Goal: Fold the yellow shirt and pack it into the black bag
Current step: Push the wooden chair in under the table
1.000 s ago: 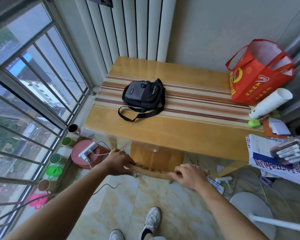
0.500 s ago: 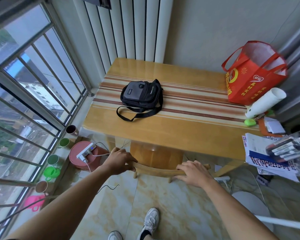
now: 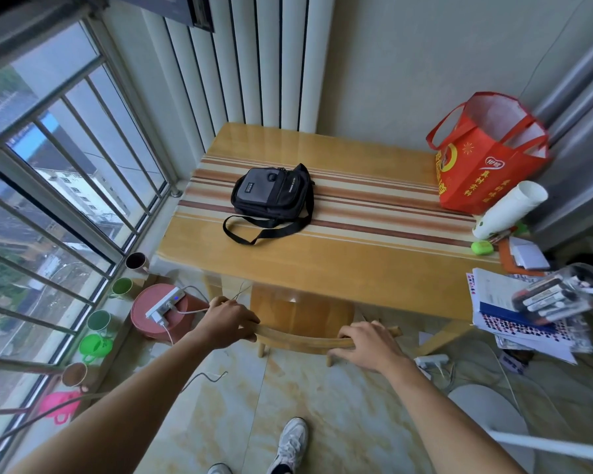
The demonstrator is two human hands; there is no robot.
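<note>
While your left hand (image 3: 227, 323) and right hand (image 3: 368, 343) both grasp the curved top rail of the wooden chair (image 3: 302, 338) low in the frame, fingers curled round it, the black bag (image 3: 271, 195) lies at centre on the striped wooden table (image 3: 374, 265), strap trailing toward you. Right of it stands a red tote (image 3: 483, 165).

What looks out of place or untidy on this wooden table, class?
At the right edge of the striped wooden table, a heap of printed papers juts past the edge, and a white rolled tube lies tipped against the red tote bag.
</note>
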